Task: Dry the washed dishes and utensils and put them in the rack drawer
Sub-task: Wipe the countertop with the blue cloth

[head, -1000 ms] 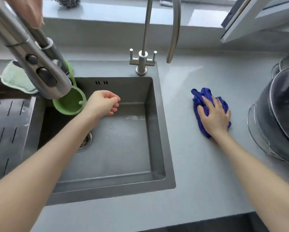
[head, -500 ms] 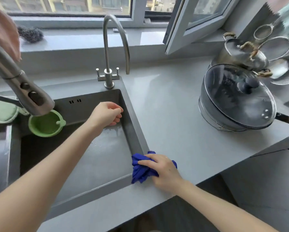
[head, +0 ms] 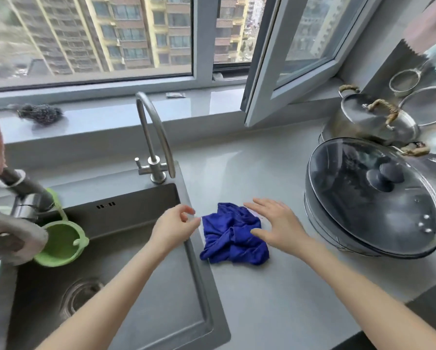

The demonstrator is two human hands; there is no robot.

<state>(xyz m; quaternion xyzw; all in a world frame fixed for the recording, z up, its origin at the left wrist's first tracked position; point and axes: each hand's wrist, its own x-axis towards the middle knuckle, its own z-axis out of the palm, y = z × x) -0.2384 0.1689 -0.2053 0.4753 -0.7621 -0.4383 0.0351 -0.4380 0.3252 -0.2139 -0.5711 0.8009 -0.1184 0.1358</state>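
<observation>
Fingers [head: 258,205] of the right hand [head: 275,224] are spread apart and extended, the palm facing down just over the right edge of the blue cloth [head: 233,234]; whether the palm touches the fabric cannot be told. The left hand [head: 174,227] hangs over the right rim of the sink [head: 199,269], thumb and forefinger curled toward each other with a small gap between them, the tips just beside the cloth's left edge and clamped on nothing. The cloth lies crumpled on the grey countertop [head: 275,286], between the 2 hands and just beside the sink rim. A gooseneck faucet [head: 153,137] stands at the sink's back right corner. A green cup-shaped strainer [head: 60,245] hangs at the sink's left side, partly behind a blurred pull-out spray head [head: 12,238]. To the right of the cloth, well apart from it, sits a pan under a glass lid [head: 373,195] with a dark knob; behind it stands a steel pot [head: 373,122] with wrapped handles. A dark scouring pad [head: 40,113] rests on the windowsill [head: 111,117].
</observation>
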